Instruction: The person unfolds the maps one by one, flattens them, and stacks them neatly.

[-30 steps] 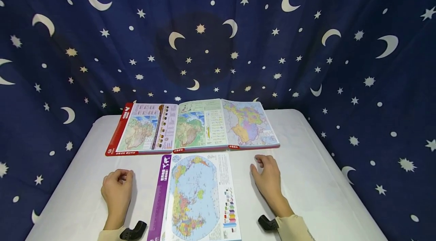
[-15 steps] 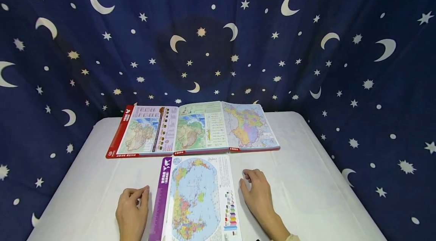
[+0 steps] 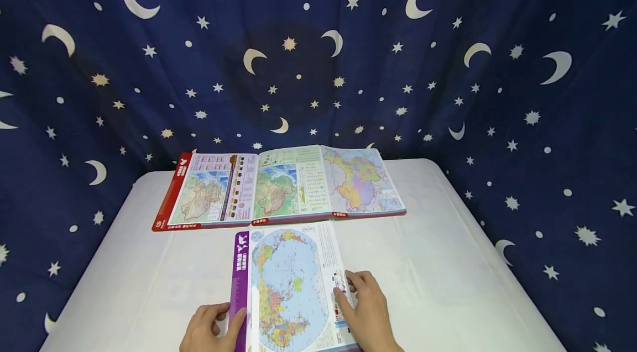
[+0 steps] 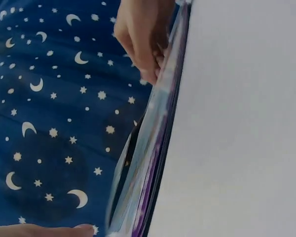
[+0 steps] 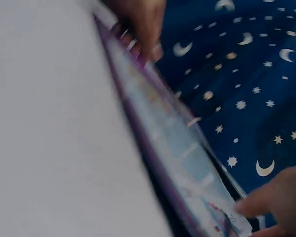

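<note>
A folded world map (image 3: 291, 285) with a purple left border lies lengthwise in front of me. My left hand (image 3: 209, 330) pinches its left edge, thumb on the purple strip and the other fingers at the side. On the opposite edge, my right hand (image 3: 368, 310) grips with its thumb on the printed face. The wrist views show the map's stacked layers (image 4: 143, 158) nearly edge-on, parting a little. In the left wrist view, my right hand (image 4: 143, 39) is at the far edge; the right wrist view shows my left hand (image 5: 143, 24) across the map.
Behind the world map, a red-bordered map (image 3: 288, 186) lies unfolded in several panels along the back of the white table (image 3: 448, 263). A dark blue curtain (image 3: 318, 64) with moons and stars hangs behind the table.
Both hands have moved inward and toward me from beside the map and taken hold of its two side edges. The map's near end now shows at the bottom of the head view.
</note>
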{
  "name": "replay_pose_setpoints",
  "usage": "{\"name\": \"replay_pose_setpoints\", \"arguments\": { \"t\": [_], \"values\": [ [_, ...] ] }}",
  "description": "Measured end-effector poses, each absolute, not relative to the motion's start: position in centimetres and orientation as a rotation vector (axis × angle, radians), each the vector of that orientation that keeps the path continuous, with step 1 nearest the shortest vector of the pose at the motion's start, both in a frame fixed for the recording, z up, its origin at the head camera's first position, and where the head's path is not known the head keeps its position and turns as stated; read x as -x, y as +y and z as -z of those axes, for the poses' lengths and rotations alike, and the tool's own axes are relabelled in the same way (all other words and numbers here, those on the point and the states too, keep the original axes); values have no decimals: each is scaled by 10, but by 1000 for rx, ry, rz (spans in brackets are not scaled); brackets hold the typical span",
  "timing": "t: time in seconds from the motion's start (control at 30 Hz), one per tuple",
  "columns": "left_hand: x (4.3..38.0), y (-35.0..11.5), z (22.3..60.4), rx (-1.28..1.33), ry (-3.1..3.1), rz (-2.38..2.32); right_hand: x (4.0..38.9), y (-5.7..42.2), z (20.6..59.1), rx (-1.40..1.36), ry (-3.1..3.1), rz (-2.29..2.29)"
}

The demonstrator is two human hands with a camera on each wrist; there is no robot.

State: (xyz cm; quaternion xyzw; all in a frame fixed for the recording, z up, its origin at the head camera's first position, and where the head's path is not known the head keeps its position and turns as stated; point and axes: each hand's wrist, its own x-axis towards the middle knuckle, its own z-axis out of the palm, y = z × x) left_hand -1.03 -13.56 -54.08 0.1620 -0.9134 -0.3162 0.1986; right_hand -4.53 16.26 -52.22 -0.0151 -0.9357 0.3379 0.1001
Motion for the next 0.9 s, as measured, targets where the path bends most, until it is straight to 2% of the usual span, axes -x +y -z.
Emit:
{"name": "replay_pose_setpoints", "arguments": {
  "t": [0.27, 0.37, 0.67, 0.9],
  "values": [
    [1, -147, 528, -570, -2574, 1891, 35, 164, 522, 162, -2714, -1256],
    [-1, -152, 530, -587, -2496, 2132, 34, 166, 525, 157, -2661, -1347],
    [-6, -144, 539, -757, -2422, 1990, 29, 172, 529, 172, -2506, -1615],
    [-17, -137, 531, -734, -2285, 1947, 22, 167, 525, 79, -2389, -1624]
  ]
}}
